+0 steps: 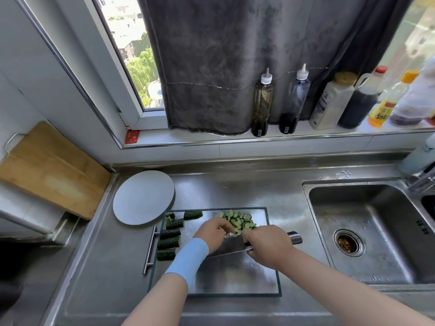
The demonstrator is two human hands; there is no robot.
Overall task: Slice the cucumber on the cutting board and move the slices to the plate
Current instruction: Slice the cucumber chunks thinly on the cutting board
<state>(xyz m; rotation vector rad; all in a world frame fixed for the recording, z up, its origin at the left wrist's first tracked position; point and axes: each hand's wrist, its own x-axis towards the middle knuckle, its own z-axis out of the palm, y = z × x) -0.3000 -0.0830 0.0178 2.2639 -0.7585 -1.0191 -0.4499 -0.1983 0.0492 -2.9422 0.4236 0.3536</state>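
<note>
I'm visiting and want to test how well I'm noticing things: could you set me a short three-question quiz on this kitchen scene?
1. True or false: the plate already holds cucumber slices.
2. What does the right hand grip? A. a bottle B. the knife C. the plate
3. Fill in: the uncut cucumber chunks lie along the cutting board's ___ edge.
Key: 1 false, the slices are piled on the board; 2 B; 3 left.
</note>
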